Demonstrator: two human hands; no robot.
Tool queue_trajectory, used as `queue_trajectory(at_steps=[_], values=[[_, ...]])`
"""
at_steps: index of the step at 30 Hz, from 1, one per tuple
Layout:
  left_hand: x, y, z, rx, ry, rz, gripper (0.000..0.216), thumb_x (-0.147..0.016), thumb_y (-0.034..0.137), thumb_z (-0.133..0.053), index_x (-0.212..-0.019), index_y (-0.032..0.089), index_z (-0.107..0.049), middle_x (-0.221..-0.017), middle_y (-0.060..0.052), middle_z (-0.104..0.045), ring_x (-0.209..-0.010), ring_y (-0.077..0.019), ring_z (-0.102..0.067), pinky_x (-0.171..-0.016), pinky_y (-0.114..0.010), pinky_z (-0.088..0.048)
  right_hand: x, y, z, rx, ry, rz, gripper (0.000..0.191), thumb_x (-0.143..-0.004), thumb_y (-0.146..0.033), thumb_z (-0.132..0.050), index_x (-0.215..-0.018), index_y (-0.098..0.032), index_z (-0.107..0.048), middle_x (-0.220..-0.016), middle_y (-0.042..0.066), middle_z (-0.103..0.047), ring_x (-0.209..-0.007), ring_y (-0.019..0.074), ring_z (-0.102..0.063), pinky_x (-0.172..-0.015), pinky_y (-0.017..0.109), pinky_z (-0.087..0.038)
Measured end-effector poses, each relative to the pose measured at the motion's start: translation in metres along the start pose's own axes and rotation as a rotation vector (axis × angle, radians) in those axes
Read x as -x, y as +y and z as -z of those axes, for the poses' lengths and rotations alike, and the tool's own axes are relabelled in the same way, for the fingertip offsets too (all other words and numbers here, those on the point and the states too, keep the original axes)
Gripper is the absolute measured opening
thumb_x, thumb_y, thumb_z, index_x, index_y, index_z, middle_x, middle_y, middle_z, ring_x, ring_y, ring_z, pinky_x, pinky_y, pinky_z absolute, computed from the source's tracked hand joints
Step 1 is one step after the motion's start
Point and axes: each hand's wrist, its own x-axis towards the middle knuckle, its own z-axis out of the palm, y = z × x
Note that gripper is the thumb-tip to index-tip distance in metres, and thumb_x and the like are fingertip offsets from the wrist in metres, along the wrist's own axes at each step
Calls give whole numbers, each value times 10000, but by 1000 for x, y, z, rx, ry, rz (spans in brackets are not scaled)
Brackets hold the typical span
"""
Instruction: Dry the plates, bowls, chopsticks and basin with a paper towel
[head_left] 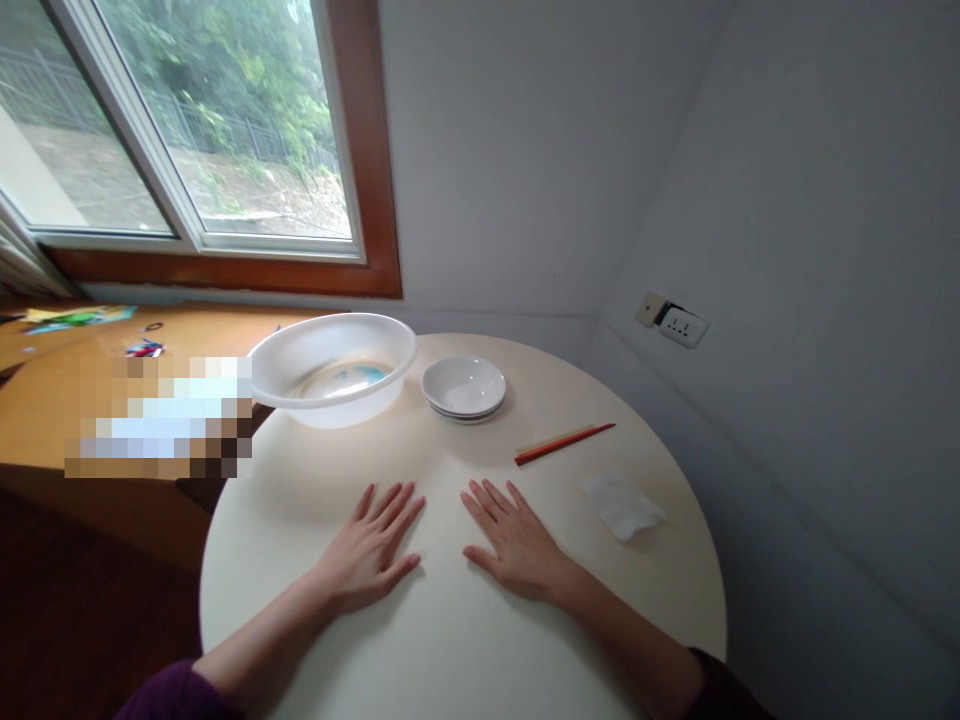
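My left hand (pixel 367 555) lies flat on the round white table (pixel 420 650), fingers spread and holding nothing. Palm down to its right rests my right hand (pixel 517 545), also with fingers apart and nothing in them. Beyond the left hand stands a large translucent plastic basin (pixel 300 390); something blue shows at its bottom. A small stack of white bowls (pixel 465 388) sits at the back of the table, past both hands. Reddish chopsticks (pixel 566 444) lie slantwise beyond the right hand. A crumpled white tissue (pixel 621 507) is to the right of that hand.
A wooden desk (pixel 45 420) adjoins at the left, with coloured papers (pixel 82 318) and small items on it; part of it is pixelated. Behind is a wood-framed window (pixel 386 200). A wall socket (pixel 684 326) is on the right wall, close to the table's edge.
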Motion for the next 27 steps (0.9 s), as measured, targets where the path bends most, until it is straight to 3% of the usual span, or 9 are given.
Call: queue_trajectory(at_steps=[3, 5, 8, 9, 11, 14, 20, 24, 27], values=[[-1, 1, 1, 19, 49, -2, 611, -871, 504, -330, -1419, 248, -239, -1475, -81, -264, -1338, -270, -263, -1087, -487, -102, 0, 0, -2, -6, 31, 6, 618, -893, -518, -326, -1410, -185, -264, -1472, 108, -247, -1363, 241, -187, -1101, 465, -100], [-3, 4, 2, 71, 133, 14, 516, -879, 439, -346, -1345, 221, -391, -1407, -102, -404, -1271, -258, -371, -1062, -460, -197, -2, 2, -4, -29, 98, 13, 508, -908, -438, -350, -1352, -193, -383, -1424, 100, -361, -1327, 231, -282, -1092, 455, -156], [-12, 10, 2, 248, 322, 131, 331, -884, 329, -315, -919, 174, -606, -1006, -111, -640, -925, -199, -560, -845, -343, -407, -11, 11, -2, -93, 294, 16, 335, -917, -286, -349, -1138, -194, -583, -1190, 87, -599, -1128, 196, -511, -1009, 396, -339], [-17, 11, 1, 325, 388, 202, 326, -878, 317, -304, -740, 180, -566, -810, -79, -624, -764, -173, -549, -723, -303, -423, -17, 15, 1, -105, 373, 17, 316, -914, -253, -345, -1077, -192, -609, -1109, 85, -635, -1057, 188, -549, -966, 375, -388], [-31, 15, -2, 487, 496, 356, 339, -848, 348, -322, -543, 209, -373, -558, 6, -442, -549, -128, -417, -547, -260, -351, -31, 27, 10, -92, 525, 12, 298, -902, -223, -354, -1048, -186, -611, -1055, 92, -639, -1011, 191, -558, -919, 360, -433], [-61, 22, -10, 784, 515, 474, 351, -790, 394, -361, -517, 220, -223, -496, 65, -221, -485, -95, -270, -487, -240, -238, -60, 47, 29, 11, 654, -55, 317, -862, -228, -443, -1152, -164, -556, -1198, 120, -549, -1131, 235, -474, -967, 406, -401], [-109, 38, -18, 803, 481, 466, 329, -760, 360, -366, -502, 210, -228, -487, 67, -219, -491, -92, -252, -500, -247, -196, -107, 75, 50, 132, 524, -165, 351, -811, -271, -570, -1148, -170, -578, -1287, 126, -485, -1215, 258, -392, -965, 394, -386], [-111, 39, -19, 789, 443, 451, 318, -750, 323, -387, -500, 206, -229, -484, 67, -218, -492, -94, -251, -502, -254, -177, -123, 80, 48, 171, 366, -137, 213, -835, -260, -549, -1013, -184, -639, -1119, 84, -614, -1067, 204, -519, -902, 318, -411], [-108, 38, -19, 787, 423, 446, 313, -754, 308, -379, -504, 207, -221, -485, 67, -214, -492, -95, -252, -501, -254, -177, -131, 80, 46, 186, 319, -115, 174, -842, -255, -543, -954, -180, -653, -983, 68, -660, -976, 191, -553, -846, 278, -422]])
